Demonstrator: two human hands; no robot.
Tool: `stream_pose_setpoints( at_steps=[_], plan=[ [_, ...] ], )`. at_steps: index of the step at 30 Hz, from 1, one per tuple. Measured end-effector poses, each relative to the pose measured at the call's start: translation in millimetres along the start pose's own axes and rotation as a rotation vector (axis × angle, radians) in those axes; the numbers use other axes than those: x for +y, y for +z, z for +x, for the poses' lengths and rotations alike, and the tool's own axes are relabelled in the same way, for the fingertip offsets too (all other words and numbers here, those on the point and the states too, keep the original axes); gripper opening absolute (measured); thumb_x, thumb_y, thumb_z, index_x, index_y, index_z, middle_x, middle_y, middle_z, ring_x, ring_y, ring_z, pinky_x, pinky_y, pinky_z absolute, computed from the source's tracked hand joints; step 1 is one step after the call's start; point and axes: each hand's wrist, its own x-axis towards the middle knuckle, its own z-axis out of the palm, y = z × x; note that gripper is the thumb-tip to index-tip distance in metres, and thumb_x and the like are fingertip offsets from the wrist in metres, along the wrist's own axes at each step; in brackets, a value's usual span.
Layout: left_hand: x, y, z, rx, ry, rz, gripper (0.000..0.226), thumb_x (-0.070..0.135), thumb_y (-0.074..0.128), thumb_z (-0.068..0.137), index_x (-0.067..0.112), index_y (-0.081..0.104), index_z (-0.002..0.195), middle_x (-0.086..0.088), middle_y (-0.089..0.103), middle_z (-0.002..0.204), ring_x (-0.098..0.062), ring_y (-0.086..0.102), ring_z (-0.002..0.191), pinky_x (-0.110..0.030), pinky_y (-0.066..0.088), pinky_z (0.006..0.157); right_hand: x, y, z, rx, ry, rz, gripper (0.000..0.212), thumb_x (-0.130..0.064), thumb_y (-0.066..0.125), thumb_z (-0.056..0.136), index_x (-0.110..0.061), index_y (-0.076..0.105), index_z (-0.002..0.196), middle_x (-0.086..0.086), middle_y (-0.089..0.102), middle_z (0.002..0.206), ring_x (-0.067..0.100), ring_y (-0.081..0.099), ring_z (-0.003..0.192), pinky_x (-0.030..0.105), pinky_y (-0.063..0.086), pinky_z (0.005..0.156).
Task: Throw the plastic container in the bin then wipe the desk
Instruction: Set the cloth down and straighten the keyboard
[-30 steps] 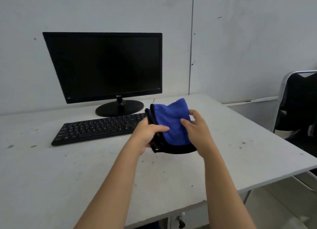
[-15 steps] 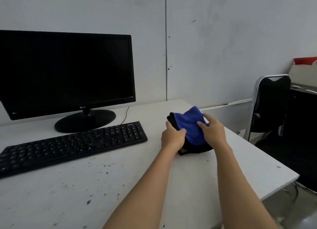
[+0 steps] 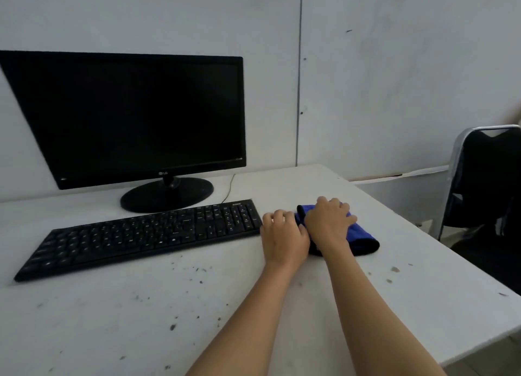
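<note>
A folded blue cloth (image 3: pixel 362 236) with a black edge lies flat on the white desk (image 3: pixel 127 327), just right of the keyboard. My right hand (image 3: pixel 328 220) presses palm-down on top of it and covers its left half. Immediately to the cloth's left, my left hand (image 3: pixel 283 236) rests on the desk with fingers curled down and its thumb side against the cloth's edge. Dark specks of dirt (image 3: pixel 197 271) dot the desk in front of the keyboard. No plastic container or bin is in view.
A black keyboard (image 3: pixel 141 234) lies across the desk's middle, with a black monitor (image 3: pixel 135 116) on a round stand behind it against the wall. A black chair (image 3: pixel 490 184) with a metal frame stands beyond the desk's right edge.
The cloth, held up in both hands before, now lies on the desk. My right hand has flattened on it and my left hand has come off to its side.
</note>
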Motion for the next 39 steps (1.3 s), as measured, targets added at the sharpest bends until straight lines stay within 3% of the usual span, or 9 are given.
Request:
stream_pose_setpoints(
  at_steps=[4,9,16,21,24,26,31,36,39],
  plan=[
    [-48,-31,1,0.175,0.021,0.134,0.031,0.018,0.054,0.076,0.002,0.067,0.099,-0.010,0.068,0.106,-0.034,0.056,0.105,-0.043,0.047,0.082,-49,13,-23,-0.084,-0.117,0.110,0.029,-0.014,0.038,0.093,-0.007,0.054,0.116,0.014,0.055,0.121,0.033,0.044,0.116,0.044,0.035,0.093],
    [-115,-78,0,0.203,-0.151,0.267,0.041,0.029,0.046,0.089,0.007,0.054,0.123,-0.006,0.054,0.131,-0.027,0.038,0.125,-0.039,0.034,0.099,-88,26,-43,-0.194,-0.192,0.242,0.030,-0.016,0.038,0.093,-0.004,0.054,0.115,0.016,0.056,0.120,0.033,0.044,0.115,0.041,0.040,0.092],
    [-200,-146,-18,0.289,-0.468,0.409,0.050,0.036,0.048,0.088,0.005,0.048,0.127,-0.014,0.050,0.134,-0.032,0.038,0.125,-0.044,0.035,0.100,-116,38,-58,-0.219,-0.106,0.275,0.034,-0.021,0.039,0.095,-0.002,0.049,0.121,0.018,0.052,0.125,0.034,0.043,0.118,0.042,0.039,0.096],
    [-243,-178,-29,0.249,-0.773,0.436,0.089,0.062,0.049,0.079,0.003,0.026,0.142,-0.026,0.023,0.149,-0.043,0.020,0.137,-0.052,0.018,0.114,-124,47,-60,-0.215,0.096,0.304,0.040,-0.025,0.042,0.093,0.000,0.045,0.124,0.021,0.049,0.130,0.037,0.040,0.122,0.043,0.038,0.099],
    [-261,-189,-32,0.196,-0.970,0.268,0.119,0.078,0.050,0.065,0.006,0.002,0.148,-0.030,-0.003,0.154,-0.042,-0.003,0.144,-0.050,0.001,0.117,-127,50,-60,-0.227,0.144,0.326,0.044,-0.027,0.043,0.093,0.002,0.044,0.126,0.023,0.046,0.133,0.038,0.037,0.124,0.042,0.036,0.102],
    [-266,-193,-31,0.183,-1.045,0.141,0.131,0.082,0.055,0.056,0.008,-0.004,0.147,-0.030,-0.006,0.154,-0.041,-0.007,0.144,-0.049,-0.001,0.118,-129,51,-58,-0.232,0.171,0.352,0.046,-0.028,0.043,0.093,0.002,0.042,0.128,0.024,0.043,0.135,0.039,0.036,0.125,0.041,0.034,0.103],
    [-271,-203,-24,0.275,-1.051,0.004,0.137,0.067,0.079,0.040,0.002,0.014,0.142,-0.025,0.023,0.147,-0.040,0.021,0.136,-0.047,0.019,0.116,-129,50,-47,-0.264,0.386,0.476,0.043,-0.020,0.048,0.087,0.000,0.047,0.125,0.021,0.039,0.136,0.037,0.034,0.125,0.039,0.033,0.107],
    [-273,-216,-13,0.284,-1.037,-0.131,0.138,0.061,0.085,0.034,0.001,0.017,0.139,-0.022,0.022,0.141,-0.038,0.023,0.132,-0.046,0.024,0.114,-125,47,-32,-0.319,0.431,0.664,0.019,-0.015,0.045,0.089,0.000,0.051,0.099,0.021,0.033,0.134,0.038,0.033,0.120,0.041,0.037,0.103],
    [-277,-218,-6,0.310,-0.962,-0.133,0.131,0.059,0.085,0.037,0.001,0.020,0.136,-0.021,0.024,0.138,-0.037,0.025,0.129,-0.044,0.027,0.111,-126,48,-22,-0.313,0.367,0.770,0.027,-0.020,0.047,0.093,0.001,0.050,0.110,0.022,0.031,0.136,0.038,0.032,0.122,0.044,0.037,0.098]
  ],
)
